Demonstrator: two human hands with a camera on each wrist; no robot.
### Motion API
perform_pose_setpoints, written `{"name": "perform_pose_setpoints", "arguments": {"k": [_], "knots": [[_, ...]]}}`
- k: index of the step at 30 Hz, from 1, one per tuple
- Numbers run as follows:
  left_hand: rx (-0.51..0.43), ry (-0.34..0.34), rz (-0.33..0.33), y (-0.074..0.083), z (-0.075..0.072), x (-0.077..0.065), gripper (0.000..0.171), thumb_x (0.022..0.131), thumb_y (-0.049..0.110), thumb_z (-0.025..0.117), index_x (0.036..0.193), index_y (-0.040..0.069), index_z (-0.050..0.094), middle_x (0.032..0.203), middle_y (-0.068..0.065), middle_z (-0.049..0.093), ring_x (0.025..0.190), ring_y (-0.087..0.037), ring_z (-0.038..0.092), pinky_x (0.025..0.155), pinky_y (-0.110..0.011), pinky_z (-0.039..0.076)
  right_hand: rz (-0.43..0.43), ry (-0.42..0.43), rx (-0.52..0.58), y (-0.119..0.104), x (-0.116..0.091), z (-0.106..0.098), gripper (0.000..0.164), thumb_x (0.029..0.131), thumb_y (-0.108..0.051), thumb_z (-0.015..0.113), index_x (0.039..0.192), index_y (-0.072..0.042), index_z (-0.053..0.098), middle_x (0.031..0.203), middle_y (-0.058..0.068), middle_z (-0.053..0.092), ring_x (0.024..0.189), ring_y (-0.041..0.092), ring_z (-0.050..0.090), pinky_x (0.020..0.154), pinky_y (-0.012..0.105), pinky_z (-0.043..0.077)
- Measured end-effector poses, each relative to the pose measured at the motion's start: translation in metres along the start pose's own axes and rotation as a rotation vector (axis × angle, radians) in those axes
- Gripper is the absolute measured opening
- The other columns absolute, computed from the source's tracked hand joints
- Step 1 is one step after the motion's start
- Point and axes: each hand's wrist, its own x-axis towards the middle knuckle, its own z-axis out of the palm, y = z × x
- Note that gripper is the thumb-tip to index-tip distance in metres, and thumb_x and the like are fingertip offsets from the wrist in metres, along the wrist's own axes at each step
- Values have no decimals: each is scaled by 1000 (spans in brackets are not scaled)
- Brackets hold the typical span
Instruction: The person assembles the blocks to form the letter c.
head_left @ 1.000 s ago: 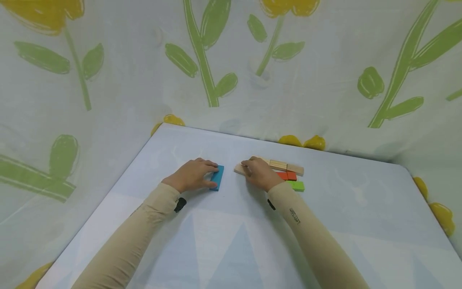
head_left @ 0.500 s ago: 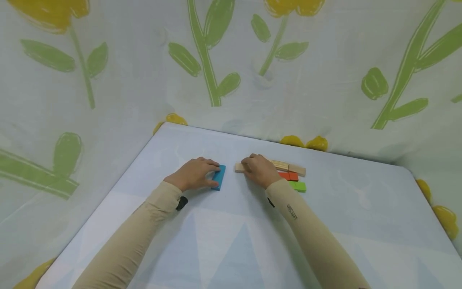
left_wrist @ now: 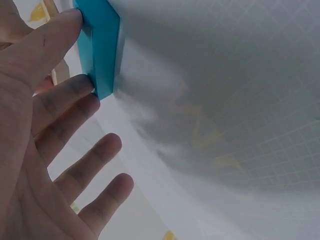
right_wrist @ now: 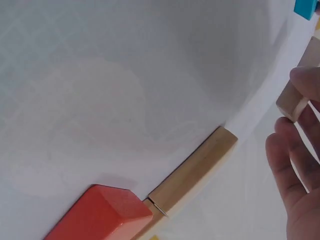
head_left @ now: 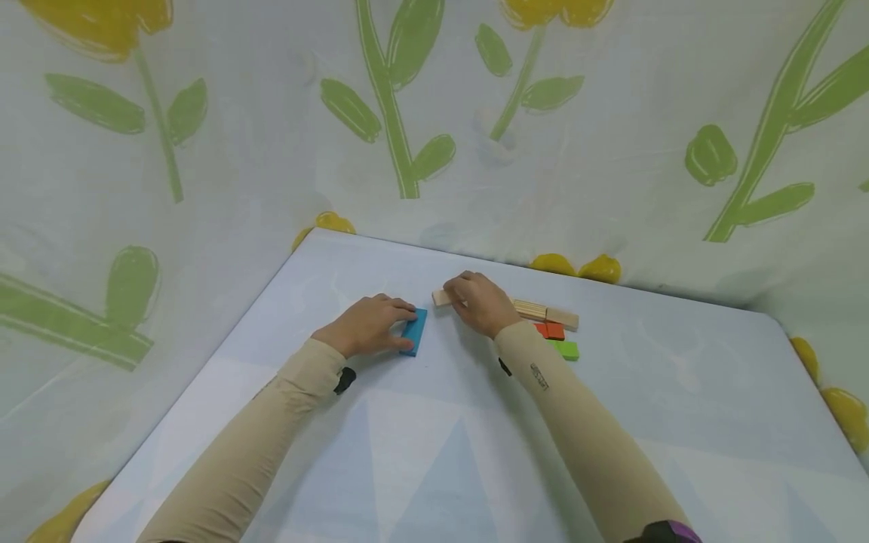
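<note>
My left hand (head_left: 363, 326) pinches a flat blue block (head_left: 416, 332) by its edges, thumb near one end and fingertips near the other. In the left wrist view the blue block (left_wrist: 106, 47) shows an angled corner, and the outer fingers spread away from it. To the right, my right hand (head_left: 480, 303) holds a plain wooden block (head_left: 441, 298) between thumb and fingers, its left end pointing toward the blue block. The right wrist view shows the held wooden block (right_wrist: 292, 101) apart from the other blocks; most of it is behind the thumb.
Beside my right wrist lie more wooden blocks (head_left: 562, 319) end to end, red blocks (head_left: 555, 331) and green blocks (head_left: 569, 350), partly covered by the hand and sleeve. The white table (head_left: 645, 377) meets a flower-printed curtain (head_left: 271, 151) at its back and left edges.
My right hand has moved the wooden block toward the back and slightly left, away from the other blocks. The left hand keeps its grip on the blue block with hardly any movement.
</note>
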Motion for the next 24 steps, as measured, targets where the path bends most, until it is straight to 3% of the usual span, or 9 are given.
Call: {"name": "perform_pose_setpoints", "arguments": {"k": [11, 16, 24], "knots": [[10, -9, -8, 1, -1, 1, 61, 91, 45, 75, 138, 7, 63, 146, -8, 57, 132, -33, 53, 108, -49, 45, 59, -77, 69, 3, 15, 13, 28, 102, -14, 63, 129, -11, 68, 126, 6, 66, 119, 22, 60, 106, 37, 48], [12, 2, 3, 0, 0, 0, 61, 91, 45, 75, 138, 7, 63, 145, -7, 57, 132, -33, 53, 108, -49, 45, 42, -79, 86, 2, 19, 18, 28, 101, -10, 63, 128, -8, 68, 127, 9, 66, 122, 25, 60, 107, 38, 47], [14, 9, 10, 1, -1, 1, 61, 91, 45, 75, 138, 7, 63, 144, -8, 59, 130, -33, 54, 107, -49, 46, 77, -69, 11, -6, 18, 17, 32, 98, -15, 68, 130, -14, 69, 133, 6, 63, 126, 25, 57, 108, 41, 46]]}}
